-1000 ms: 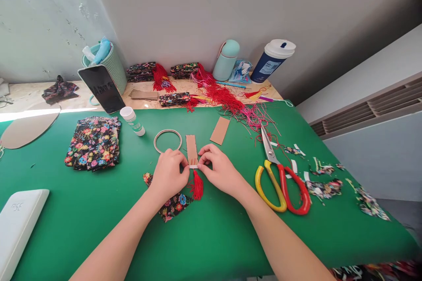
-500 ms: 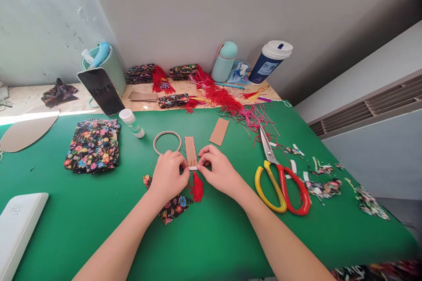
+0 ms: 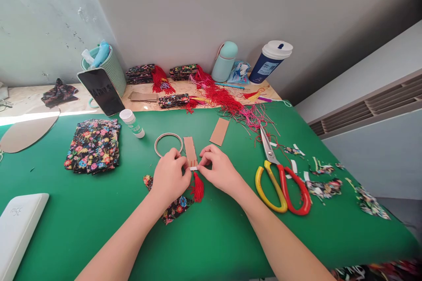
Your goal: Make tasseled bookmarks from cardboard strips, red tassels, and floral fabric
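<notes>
Left hand (image 3: 171, 173): bent at the fingers, with thumb and forefinger closed on the left end of a narrow white strip (image 3: 193, 168).
Right hand (image 3: 219, 167): turned inward, with thumb and forefinger closed on the right end of the same strip; remaining fingers curled behind the forefinger.
White strip: laid crosswise over the near end of a small cardboard piece (image 3: 190, 149), between both sets of fingertips.
Tassel (image 3: 198, 189): red, spread on the green mat (image 3: 214, 241) just below the strip; thin red threads showing on the cardboard above it.
Flowered cloth (image 3: 183, 202): flat on the mat, partly hidden under the left hand and wrist.
Ring (image 3: 156, 144): lying just beyond the left hand, near the cardboard.
Second cardboard piece (image 3: 220, 131): flat, beyond the right hand and apart from it.
Scissors (image 3: 270, 151): to the right of the right hand, with blades pointing away, one handle yellow, one red.
Scraps (image 3: 325, 189): scattered to the right of the scissors.
Glue stick (image 3: 132, 124): beyond the left hand, tilted in view, between the ring and a folded cloth stack (image 3: 94, 147).
Back edge: lined with a phone (image 3: 101, 91), a bottle (image 3: 224, 63), a lidded cup (image 3: 268, 63) and tangled red and pink threads (image 3: 250, 116).
</notes>
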Motion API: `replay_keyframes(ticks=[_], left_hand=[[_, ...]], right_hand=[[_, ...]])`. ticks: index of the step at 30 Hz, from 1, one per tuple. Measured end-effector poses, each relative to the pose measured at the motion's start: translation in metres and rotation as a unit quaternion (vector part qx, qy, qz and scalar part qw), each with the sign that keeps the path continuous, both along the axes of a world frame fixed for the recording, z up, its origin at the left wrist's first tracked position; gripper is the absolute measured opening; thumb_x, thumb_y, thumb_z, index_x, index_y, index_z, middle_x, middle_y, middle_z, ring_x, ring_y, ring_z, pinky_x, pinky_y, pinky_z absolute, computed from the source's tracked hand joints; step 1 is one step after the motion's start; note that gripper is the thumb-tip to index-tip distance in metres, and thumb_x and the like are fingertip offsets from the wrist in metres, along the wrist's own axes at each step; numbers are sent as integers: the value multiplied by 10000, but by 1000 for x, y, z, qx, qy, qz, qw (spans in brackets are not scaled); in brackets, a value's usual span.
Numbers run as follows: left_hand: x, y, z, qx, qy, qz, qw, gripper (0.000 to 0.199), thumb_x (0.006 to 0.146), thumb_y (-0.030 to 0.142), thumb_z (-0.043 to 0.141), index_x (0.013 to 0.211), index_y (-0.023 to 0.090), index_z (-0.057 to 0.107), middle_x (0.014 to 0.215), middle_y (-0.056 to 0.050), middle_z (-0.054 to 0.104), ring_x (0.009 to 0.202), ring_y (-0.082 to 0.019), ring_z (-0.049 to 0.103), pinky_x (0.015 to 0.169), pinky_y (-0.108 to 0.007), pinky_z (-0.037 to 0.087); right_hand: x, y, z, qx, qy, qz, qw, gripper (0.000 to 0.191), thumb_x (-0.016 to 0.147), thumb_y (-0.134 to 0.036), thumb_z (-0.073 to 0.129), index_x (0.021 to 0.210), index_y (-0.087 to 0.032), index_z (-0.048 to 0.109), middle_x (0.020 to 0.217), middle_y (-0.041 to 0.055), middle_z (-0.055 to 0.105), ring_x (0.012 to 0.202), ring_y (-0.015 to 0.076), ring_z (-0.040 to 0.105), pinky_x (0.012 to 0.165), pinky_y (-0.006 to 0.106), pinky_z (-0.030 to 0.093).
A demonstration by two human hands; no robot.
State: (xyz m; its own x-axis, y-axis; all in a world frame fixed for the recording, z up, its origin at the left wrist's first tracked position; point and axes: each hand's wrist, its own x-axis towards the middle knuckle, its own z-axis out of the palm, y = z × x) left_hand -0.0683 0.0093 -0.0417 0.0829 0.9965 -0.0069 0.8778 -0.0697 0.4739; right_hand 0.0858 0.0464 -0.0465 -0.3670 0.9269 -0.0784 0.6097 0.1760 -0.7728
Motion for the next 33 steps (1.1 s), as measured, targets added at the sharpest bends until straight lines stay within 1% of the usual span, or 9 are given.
replay_keyframes(ticks=[3,8,18,25,30,33], left_hand=[[1,-1,-1,3,30,3,1000,168,790,214,500,648,202,589,720,-36,496,730,-200,518,678,-334,398],[2,-1,-3,6,61,7,998,159,791,235,508,650,201,573,731,-46,545,784,-227,515,698,-362,365],[3,-1,-4,44,75,6,996,205,802,254,523,608,189,544,720,-43,570,791,-222,483,716,-359,335],[3,-2,-6,77,98,6,992,246,812,293,534,589,191,545,701,-38,573,780,-224,474,699,-368,324],[-6,-1,-5,85,107,12,991,276,809,355,556,590,188,530,695,-38,556,778,-228,491,711,-378,343],[-15,0,-1,85,92,13,992,211,818,334,550,669,184,562,744,-42,570,799,-229,518,720,-377,361]], right_hand=[[0,0,1,-5,-1,-2,1000,199,669,-57,568,538,-193,505,870,46,531,793,171,575,725,323,479],[0,0,1,-6,-5,-4,1000,187,670,-55,571,543,-187,534,874,50,535,803,176,582,737,327,476],[-2,0,-1,-3,-6,-8,1000,170,667,-63,595,551,-182,558,846,35,529,778,157,579,731,301,480],[0,0,-5,20,18,-10,1000,168,655,-65,593,544,-189,567,825,23,530,749,148,575,704,293,485],[-1,0,-5,6,20,-24,999,175,637,-56,589,524,-187,561,814,20,525,702,141,560,693,299,479],[-2,0,-5,-2,26,-26,999,151,648,-84,606,541,-185,572,817,17,522,667,128,544,660,285,476]])
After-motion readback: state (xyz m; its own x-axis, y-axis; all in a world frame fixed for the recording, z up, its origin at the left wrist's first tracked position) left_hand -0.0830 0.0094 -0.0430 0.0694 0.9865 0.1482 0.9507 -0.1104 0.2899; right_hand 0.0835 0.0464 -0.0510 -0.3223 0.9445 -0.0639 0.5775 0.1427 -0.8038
